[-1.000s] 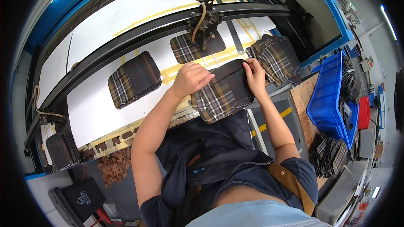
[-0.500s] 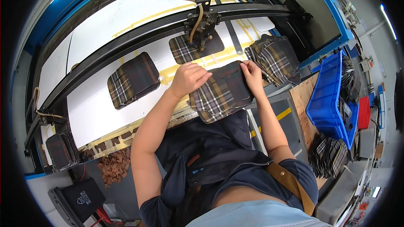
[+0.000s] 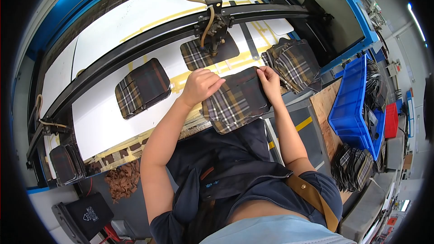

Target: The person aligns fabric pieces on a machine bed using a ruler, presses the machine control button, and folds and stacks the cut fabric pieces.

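Note:
Both of my hands are at a dark plaid fabric piece [image 3: 237, 101] at the front edge of the white machine bed. My left hand [image 3: 202, 86] is closed at its upper left edge, fingers curled in. With thumb and fingers pinched, my right hand [image 3: 270, 81] grips its upper right corner. More layers seem to lie under the piece's lower left side. Just beyond, a plaid piece [image 3: 194, 54] lies beneath the machine head [image 3: 216, 31]. Left of my left hand sits another stack of plaid pieces [image 3: 143, 88]. A fanned plaid pile [image 3: 294, 65] is right of my right hand.
A black gantry rail [image 3: 153, 40] crosses over the white bed [image 3: 108, 131]. At right, a blue crate [image 3: 350, 104] holds dark pieces, with a plaid stack [image 3: 355, 165] below it. Another stack [image 3: 68, 163] stands at the bed's left corner. Brown scraps [image 3: 122, 180] hang below.
Almost nothing differs. Both hands keep their grip on the plaid piece, and the view has shifted very slightly.

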`<state>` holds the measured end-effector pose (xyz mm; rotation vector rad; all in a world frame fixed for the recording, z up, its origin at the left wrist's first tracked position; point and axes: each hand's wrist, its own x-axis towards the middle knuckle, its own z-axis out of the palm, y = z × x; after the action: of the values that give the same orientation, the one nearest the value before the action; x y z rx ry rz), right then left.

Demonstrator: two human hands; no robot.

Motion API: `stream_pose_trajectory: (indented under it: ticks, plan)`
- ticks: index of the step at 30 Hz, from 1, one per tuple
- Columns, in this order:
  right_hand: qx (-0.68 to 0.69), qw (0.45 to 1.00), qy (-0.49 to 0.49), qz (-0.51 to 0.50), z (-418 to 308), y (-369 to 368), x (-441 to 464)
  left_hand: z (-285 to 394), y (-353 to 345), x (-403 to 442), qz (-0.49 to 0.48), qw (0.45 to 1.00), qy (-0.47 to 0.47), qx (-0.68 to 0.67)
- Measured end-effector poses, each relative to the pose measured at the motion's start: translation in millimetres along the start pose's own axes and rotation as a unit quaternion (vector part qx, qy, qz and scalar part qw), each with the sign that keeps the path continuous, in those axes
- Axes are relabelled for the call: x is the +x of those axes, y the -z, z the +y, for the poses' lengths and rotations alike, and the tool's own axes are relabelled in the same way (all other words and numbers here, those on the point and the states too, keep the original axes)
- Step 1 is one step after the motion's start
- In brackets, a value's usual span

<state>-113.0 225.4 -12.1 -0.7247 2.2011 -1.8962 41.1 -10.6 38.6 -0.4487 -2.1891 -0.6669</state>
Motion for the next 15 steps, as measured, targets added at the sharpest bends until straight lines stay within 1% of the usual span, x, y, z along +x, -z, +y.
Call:
stream_pose_trajectory:
  ticks: [7, 10, 15]
  plan:
    - [0.001, 1.000, 0.005, 0.007, 1.5, -0.3, -0.1, -0.6, 0.4, 0.3, -0.005, 1.000, 0.002, 0.010]
    - [-0.024, 1.000, -0.014, -0.012, 4.0, 2.7, 0.1, -0.6, 1.2, 0.5, -0.005, 1.000, 0.003, 0.008]
    - [-0.042, 0.999, -0.014, -0.008, 5.2, 3.5, 0.5, -1.2, 0.8, 0.1, -0.003, 1.000, 0.000, 0.008]
